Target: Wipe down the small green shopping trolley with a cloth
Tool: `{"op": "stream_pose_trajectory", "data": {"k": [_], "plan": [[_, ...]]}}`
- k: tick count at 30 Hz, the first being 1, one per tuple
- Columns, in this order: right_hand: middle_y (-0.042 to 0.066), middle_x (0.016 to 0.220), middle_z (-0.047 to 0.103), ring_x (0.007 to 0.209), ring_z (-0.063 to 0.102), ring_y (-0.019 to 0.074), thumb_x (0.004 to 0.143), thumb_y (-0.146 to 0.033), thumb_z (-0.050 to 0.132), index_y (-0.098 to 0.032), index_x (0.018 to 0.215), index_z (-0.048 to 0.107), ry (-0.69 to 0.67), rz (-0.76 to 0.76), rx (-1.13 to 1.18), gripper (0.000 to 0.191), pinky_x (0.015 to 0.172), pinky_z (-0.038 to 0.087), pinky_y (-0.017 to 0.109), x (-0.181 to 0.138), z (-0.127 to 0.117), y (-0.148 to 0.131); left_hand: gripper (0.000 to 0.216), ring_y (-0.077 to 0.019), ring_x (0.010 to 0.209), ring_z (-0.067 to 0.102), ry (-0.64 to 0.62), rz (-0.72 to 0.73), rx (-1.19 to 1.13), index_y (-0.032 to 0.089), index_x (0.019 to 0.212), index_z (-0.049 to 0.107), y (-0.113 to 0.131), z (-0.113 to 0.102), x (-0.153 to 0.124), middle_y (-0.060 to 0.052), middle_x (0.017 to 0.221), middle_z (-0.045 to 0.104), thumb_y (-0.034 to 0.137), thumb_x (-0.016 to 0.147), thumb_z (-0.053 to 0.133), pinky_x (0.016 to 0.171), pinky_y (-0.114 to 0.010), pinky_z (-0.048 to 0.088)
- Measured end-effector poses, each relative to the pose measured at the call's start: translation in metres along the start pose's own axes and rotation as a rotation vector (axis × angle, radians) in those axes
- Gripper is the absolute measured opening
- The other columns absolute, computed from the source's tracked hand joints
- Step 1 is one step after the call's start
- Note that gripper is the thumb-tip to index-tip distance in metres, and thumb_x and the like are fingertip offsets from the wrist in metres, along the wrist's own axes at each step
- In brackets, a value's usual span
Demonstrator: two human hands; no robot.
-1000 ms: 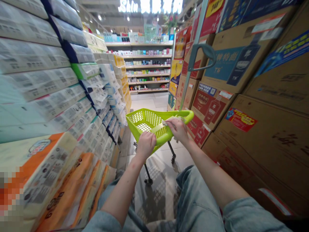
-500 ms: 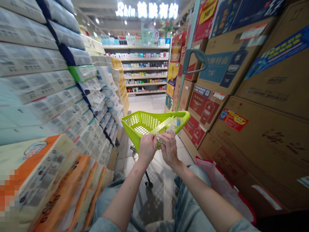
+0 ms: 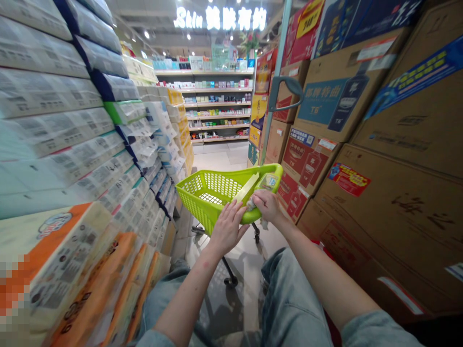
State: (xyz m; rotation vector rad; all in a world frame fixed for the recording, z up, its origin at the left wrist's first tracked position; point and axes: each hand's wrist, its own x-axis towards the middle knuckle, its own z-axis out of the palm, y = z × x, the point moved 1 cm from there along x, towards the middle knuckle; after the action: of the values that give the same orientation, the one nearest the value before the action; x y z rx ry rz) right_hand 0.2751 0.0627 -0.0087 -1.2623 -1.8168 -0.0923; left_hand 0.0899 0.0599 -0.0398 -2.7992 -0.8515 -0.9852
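Note:
A lime-green shopping cart with a latticed plastic basket stands in front of my knees, turned at an angle. My left hand rests on the near side of its rim, fingers stretched out flat and holding nothing. Closed around a crumpled whitish cloth, my right hand presses at the cart's handle end. Part of the cloth hangs below that hand; the rest is hidden in the fingers. A pale yellow-green flap slants across the basket beside a clear panel with a label.
Wrapped paper packs are stacked high on the left, with orange packs near my left knee. Cardboard cartons wall the right side. A metal pole with a grey handle rises behind the cart. Product shelves stand ahead.
The cart has swung round, its basket end shifting left. My left hand has flattened on the rim; my right hand has moved right along the handle with the cloth, apart from the left.

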Motion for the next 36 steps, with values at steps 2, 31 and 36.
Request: {"op": "stream_pose_trajectory", "data": {"k": [2, 31, 36], "plan": [[0.001, 0.058, 0.055, 0.058, 0.051, 0.0136, 0.087, -0.034, 0.035, -0.021, 0.055, 0.05, -0.06, 0.04, 0.003, 0.038, 0.06, 0.039, 0.026, 0.003, -0.005, 0.011, 0.046, -0.0238, 0.136, 0.03, -0.037, -0.04, 0.013, 0.018, 0.134, 0.039, -0.016, 0.003, -0.006, -0.013, 0.137, 0.046, 0.035, 0.091, 0.043, 0.11, -0.048, 0.029], [0.01, 0.072, 0.067, 0.071, 0.062, 0.0195, 0.094, -0.03, 0.032, -0.016, 0.075, 0.066, -0.172, 0.143, -0.625, 0.041, 0.073, 0.042, 0.032, -0.012, -0.002, -0.039, 0.037, -0.024, 0.105, 0.047, -0.084, -0.251, 0.251, 0.019, 0.12, 0.052, -0.047, 0.021, -0.003, -0.01, 0.115, 0.055, 0.04, 0.089, 0.046, 0.095, -0.039, 0.04], [0.013, 0.074, 0.069, 0.066, 0.063, 0.0193, 0.092, -0.031, 0.034, -0.012, 0.076, 0.068, -0.423, 0.247, -0.736, 0.042, 0.059, 0.037, 0.026, 0.009, 0.001, -0.036, 0.039, -0.0247, 0.102, 0.047, -0.112, -0.25, 0.272, 0.021, 0.118, 0.054, -0.042, 0.02, 0.001, -0.009, 0.11, 0.055, 0.046, 0.089, 0.044, 0.092, -0.04, 0.039]]}}
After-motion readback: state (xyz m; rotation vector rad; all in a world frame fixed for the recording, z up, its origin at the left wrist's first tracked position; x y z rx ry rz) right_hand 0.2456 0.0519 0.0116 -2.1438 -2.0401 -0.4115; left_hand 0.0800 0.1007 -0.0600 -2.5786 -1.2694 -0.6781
